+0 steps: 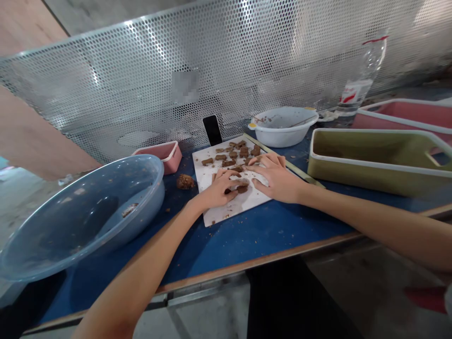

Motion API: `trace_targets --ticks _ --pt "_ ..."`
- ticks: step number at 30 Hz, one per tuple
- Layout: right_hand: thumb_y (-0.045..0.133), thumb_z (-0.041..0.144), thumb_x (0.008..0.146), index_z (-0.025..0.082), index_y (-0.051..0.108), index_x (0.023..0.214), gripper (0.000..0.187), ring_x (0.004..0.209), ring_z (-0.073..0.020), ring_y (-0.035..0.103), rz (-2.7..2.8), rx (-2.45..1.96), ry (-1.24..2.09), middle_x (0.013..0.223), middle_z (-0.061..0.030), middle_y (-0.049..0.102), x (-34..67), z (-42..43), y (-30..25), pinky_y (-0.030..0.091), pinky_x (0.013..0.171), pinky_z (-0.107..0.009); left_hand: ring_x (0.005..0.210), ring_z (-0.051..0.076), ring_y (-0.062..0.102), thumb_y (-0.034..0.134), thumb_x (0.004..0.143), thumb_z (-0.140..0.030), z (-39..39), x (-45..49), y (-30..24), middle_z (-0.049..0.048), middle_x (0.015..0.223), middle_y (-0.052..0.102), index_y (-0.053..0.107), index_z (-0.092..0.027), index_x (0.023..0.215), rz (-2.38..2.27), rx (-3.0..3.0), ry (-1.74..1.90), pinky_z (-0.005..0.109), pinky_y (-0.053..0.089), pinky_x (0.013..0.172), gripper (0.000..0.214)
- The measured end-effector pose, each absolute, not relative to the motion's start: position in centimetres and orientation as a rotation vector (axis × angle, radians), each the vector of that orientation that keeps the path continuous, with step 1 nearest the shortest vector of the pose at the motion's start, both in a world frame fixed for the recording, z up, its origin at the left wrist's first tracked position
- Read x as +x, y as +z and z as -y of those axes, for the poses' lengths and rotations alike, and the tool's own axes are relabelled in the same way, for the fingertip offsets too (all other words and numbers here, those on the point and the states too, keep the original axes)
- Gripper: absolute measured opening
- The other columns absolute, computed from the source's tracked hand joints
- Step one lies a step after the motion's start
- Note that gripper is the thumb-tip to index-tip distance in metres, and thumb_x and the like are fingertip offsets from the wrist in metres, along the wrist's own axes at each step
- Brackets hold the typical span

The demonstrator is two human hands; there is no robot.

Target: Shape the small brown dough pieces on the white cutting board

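Note:
A white board (pixel 222 217) lies on the blue table, with several small brown pieces (pixel 221 157) spread over its far part. My left hand (pixel 221 189) is low over the board, thumb and fingers closed around a brown piece (pixel 242 189) that shows partly between them. Just to its right, my right hand (pixel 275 178) hovers at or rests on the board with fingers apart, its fingertips close to other brown pieces. What those fingertips touch is hard to make out. A larger brown lump (pixel 185 181) sits left of the board.
A large blue basin (pixel 141 174) stands at left, with a small pink bin (pixel 173 157) behind it. A phone (pixel 212 130) leans at the back. To the right are a pale strip (pixel 300 172), white basin (pixel 284 136), green bin (pixel 360 168), pink bin (pixel 406 113) and bottle (pixel 356 92).

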State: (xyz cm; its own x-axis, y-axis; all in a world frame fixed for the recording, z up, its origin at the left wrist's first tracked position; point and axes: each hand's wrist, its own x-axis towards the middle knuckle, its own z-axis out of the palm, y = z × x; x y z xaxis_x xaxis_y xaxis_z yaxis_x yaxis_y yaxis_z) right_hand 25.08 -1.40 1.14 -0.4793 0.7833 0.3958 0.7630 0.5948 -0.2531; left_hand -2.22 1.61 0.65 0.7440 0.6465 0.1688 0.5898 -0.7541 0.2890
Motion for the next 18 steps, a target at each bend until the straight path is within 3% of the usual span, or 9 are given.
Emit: trace_targets --ticks 12,18 --pt "0.048 0.043 0.110 0.025 0.074 0.145 0.047 0.156 -0.0423 0.041 2.409 -1.247 0.104 0.160 -0.0157 0.056 24.88 1.82 1.08 0.034 0.128 -0.067 0.139 0.034 0.048 0.064 0.107 -0.031 -1.66 -2.88 1.14 0.0118 0.140 0.059 0.077 -0.031 0.134 -0.979 2.787 0.385 0.056 0.041 0.124 0.030" --pt "0.049 0.043 0.109 0.021 0.074 0.145 0.049 0.156 -0.0448 0.040 2.421 -1.267 0.107 0.159 -0.0191 0.055 24.82 1.80 0.64 0.032 0.128 -0.070 0.126 0.033 0.052 0.077 0.101 -0.052 -2.14 -3.18 0.59 0.0111 0.124 0.062 0.079 -0.023 0.113 -1.076 2.726 0.518 0.054 0.043 0.118 0.031"
